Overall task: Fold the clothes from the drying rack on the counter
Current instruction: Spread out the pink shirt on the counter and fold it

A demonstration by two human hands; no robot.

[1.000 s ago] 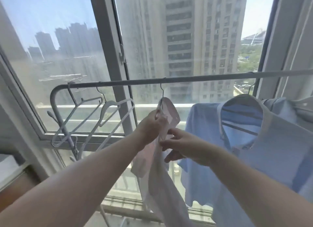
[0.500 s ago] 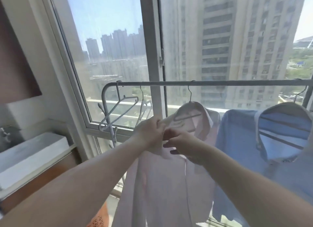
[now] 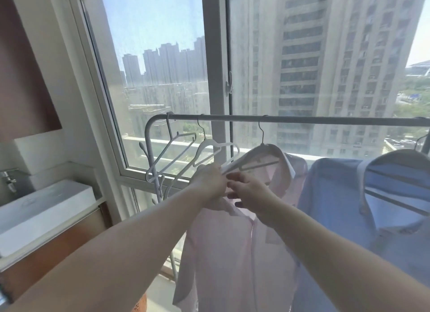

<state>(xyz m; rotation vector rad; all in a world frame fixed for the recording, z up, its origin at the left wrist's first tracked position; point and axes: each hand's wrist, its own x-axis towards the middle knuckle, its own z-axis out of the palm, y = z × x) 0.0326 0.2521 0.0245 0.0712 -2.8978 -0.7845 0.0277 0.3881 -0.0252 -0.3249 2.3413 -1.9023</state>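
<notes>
A pale pink shirt (image 3: 235, 253) hangs on a white hanger (image 3: 258, 159) from the drying rack's rail (image 3: 325, 120) in front of the window. My left hand (image 3: 209, 180) grips the shirt's front at the collar, beside the hanger's left arm. My right hand (image 3: 250, 192) pinches the shirt's placket just below the collar, touching my left hand. A light blue shirt (image 3: 344, 209) hangs on its own hanger to the right.
Two bare white hangers (image 3: 176, 153) hang at the rail's left end. A white sink (image 3: 39, 209) on a wooden cabinet (image 3: 53, 249) stands at the left, with a tap (image 3: 8, 178) behind it. An orange thing (image 3: 140, 304) shows low by the floor.
The view has swung left and up, bringing the sink into sight. The pink shirt now faces me on its hanger. Both hands have stayed together at its collar.
</notes>
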